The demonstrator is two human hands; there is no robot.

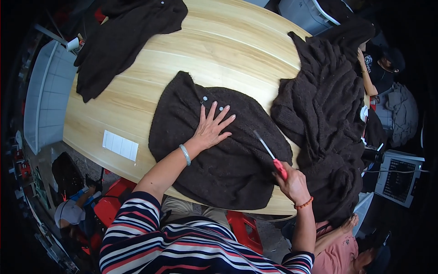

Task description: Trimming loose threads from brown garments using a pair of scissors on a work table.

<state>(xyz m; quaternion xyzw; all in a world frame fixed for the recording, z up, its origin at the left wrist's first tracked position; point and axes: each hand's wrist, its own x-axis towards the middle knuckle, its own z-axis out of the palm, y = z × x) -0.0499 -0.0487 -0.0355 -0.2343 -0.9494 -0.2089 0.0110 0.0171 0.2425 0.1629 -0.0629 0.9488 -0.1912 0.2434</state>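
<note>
Nearest the camera: a shirt with navy, white and red stripes. The right hand is closed around a red-handled tool, its slim metal blade pointing away over a garment. The left hand rests palm down on this garment, fingers spread wide, fingertips just beside 2 round, shiny buttons. The garment, dark brown and fuzzy, lies at the near side of the wood-grain table. Left: a white, panelled paper slip. Right: a rumpled dark heap. Farther right: a co-worker's black shirt bearing white print.
</note>
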